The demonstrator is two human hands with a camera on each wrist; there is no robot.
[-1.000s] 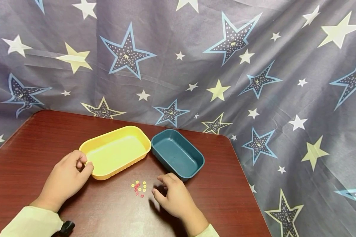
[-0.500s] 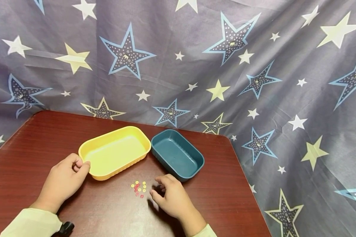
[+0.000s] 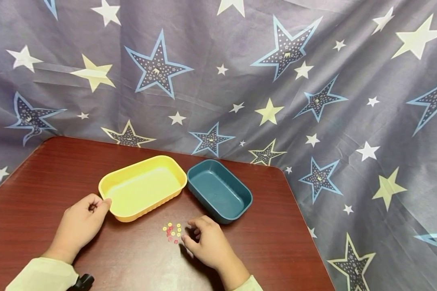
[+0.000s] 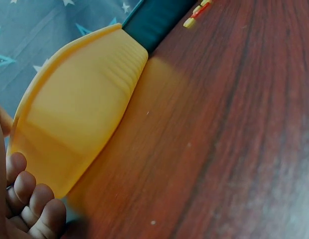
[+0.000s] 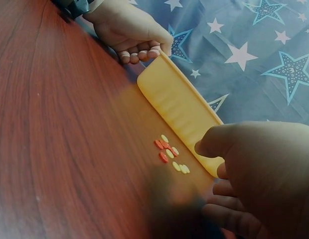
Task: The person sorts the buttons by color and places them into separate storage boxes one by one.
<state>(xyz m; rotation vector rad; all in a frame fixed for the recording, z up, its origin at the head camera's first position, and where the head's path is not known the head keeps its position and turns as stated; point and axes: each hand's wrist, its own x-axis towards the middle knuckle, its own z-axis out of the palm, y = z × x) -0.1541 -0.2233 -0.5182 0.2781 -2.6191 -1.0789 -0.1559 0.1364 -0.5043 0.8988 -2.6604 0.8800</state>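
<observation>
yellow tub and dark teal tub against a purplish-grey star-print cloth

the yellow tub's outer wall carries fine ribbing in the same colour; the dark teal tub is plain inside. small discs come in two colours, yellow and red. the tabletop is reddish brown with darker streaks of wood grain. the cloth mixes plain white and pale yellow stars with dark ones outlined in light blue or yellow, these filled with tiny stars and a little yellowish crown. the sleeves are pale cream, the wrist strap black.
</observation>
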